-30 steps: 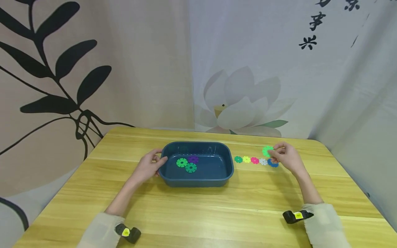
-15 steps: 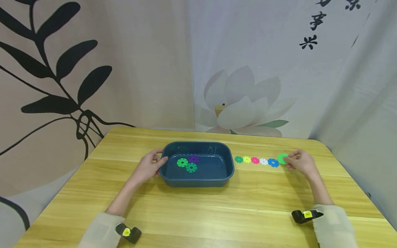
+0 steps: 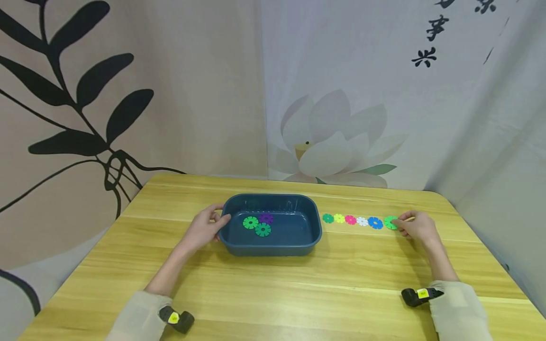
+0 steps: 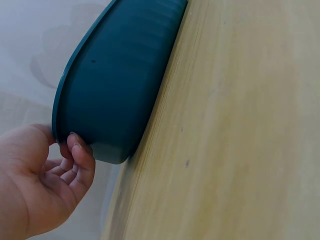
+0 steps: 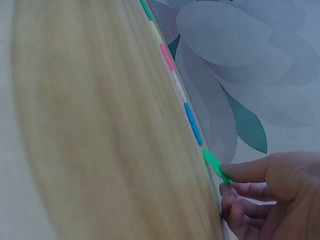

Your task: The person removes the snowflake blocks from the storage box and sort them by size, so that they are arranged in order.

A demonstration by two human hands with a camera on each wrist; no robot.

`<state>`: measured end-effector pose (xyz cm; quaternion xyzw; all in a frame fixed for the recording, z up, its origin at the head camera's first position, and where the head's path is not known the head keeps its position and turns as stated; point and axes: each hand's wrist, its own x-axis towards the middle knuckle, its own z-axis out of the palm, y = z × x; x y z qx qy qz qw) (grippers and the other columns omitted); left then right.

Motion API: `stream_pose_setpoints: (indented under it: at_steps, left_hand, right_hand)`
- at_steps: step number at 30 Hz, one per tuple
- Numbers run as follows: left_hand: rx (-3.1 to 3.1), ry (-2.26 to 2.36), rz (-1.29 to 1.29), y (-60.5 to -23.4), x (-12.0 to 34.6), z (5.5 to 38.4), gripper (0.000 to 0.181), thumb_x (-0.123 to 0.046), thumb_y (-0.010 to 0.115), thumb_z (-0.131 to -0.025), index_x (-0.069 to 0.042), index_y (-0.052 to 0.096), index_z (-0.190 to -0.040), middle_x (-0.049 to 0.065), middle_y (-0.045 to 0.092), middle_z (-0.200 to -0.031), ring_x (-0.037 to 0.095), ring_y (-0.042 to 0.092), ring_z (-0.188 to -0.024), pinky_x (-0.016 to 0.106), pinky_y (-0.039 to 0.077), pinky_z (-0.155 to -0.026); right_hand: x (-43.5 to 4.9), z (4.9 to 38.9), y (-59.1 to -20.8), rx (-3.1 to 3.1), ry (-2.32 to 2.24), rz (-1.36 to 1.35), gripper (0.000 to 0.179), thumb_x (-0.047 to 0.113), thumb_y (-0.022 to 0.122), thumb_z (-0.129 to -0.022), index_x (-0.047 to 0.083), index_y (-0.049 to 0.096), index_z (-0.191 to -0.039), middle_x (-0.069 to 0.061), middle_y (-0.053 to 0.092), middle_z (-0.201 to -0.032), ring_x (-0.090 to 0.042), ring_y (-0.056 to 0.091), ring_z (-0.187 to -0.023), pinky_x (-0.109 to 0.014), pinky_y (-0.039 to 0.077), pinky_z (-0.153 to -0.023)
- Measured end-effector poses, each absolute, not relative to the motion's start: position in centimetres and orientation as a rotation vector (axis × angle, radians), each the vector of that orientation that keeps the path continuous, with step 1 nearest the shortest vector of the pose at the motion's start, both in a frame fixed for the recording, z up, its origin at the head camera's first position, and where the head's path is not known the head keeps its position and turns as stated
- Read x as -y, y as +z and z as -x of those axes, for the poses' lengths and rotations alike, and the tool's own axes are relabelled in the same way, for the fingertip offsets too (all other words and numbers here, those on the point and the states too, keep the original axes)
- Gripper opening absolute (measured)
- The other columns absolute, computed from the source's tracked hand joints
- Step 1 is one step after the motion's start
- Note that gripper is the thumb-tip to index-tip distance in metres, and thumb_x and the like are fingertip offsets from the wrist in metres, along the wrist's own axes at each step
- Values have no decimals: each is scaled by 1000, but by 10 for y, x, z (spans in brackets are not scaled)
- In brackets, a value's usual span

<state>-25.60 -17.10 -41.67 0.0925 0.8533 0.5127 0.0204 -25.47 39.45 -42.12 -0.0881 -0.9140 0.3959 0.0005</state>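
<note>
My left hand (image 3: pixel 206 226) grips the left rim of a dark blue plastic basin (image 3: pixel 273 251); the left wrist view shows thumb and fingers pinching that rim. Three notched snowflake discs lie inside: a light green disc (image 3: pixel 250 222), a purple disc (image 3: pixel 266 218) and a green disc (image 3: pixel 262 229). At the right end of a row on the table, my right hand (image 3: pixel 420 227) pinches a bright green snowflake disc (image 5: pixel 215 164) between thumb and fingers. Left of it in the row lie a blue disc (image 3: pixel 375 223), a white disc (image 3: pixel 362 221), a pink disc (image 3: pixel 350 219), a yellow disc (image 3: pixel 339 218) and a dark green disc (image 3: pixel 328 218).
The wooden table (image 3: pixel 273 293) reaches back to a printed curtain (image 3: pixel 204 94). The row of discs starts just right of the basin, near the table's far side. Each wrist wears a black camera, such as the left one (image 3: pixel 181 322).
My right hand has carried the bright green disc from above the blue disc rightward and down to the table at the row's end. My left hand has stayed on the basin.
</note>
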Motion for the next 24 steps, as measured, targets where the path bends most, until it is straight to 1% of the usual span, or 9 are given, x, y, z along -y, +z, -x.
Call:
stream_pose_setpoints:
  at_steps: [6, 13, 15, 20, 24]
  left_hand:
    - [-2652, 1583, -286, -417, 171, 256, 49, -15, 60, -103, 8, 45, -143, 10, 57, -79, 19, 58, -54, 31, 54, -50]
    - [-2650, 1575, -282, -417, 172, 256, 49, -16, 60, -103, 8, 44, -144, 10, 56, -79, 19, 57, -55, 31, 53, -50]
    - [-2650, 1576, -281, -417, 172, 256, 50, -16, 60, -103, 8, 44, -144, 10, 56, -79, 20, 58, -55, 30, 53, -50]
    - [-2648, 1584, -287, -417, 171, 256, 50, -15, 60, -103, 8, 44, -143, 10, 57, -79, 21, 58, -55, 31, 53, -50]
    - [-2640, 1586, -292, -416, 171, 256, 49, -15, 60, -103, 9, 44, -143, 10, 56, -79, 20, 58, -55, 30, 53, -50]
  right_hand:
    - [-395, 255, -421, 2908, 1194, 292, 36, 22, 67, -97, -11, 56, -110, -6, 65, -76, -16, 59, -62, -28, 50, -54]
    - [-393, 253, -419, 2920, 1189, 285, 35, 19, 64, -99, -13, 57, -112, -6, 63, -71, -17, 56, -61, -29, 47, -52]
    - [-392, 252, -418, 2917, 1179, 284, 35, 19, 63, -99, -13, 58, -112, -7, 64, -74, -17, 58, -62, -29, 48, -53]
    - [-391, 251, -415, 2905, 1181, 260, 36, 21, 60, -101, -12, 57, -116, -13, 67, -89, -19, 63, -69, -30, 54, -59]
    - [-387, 251, -409, 2915, 1157, 221, 41, 27, 57, -103, -10, 57, -121, -18, 66, -95, -22, 63, -72, -33, 53, -62]
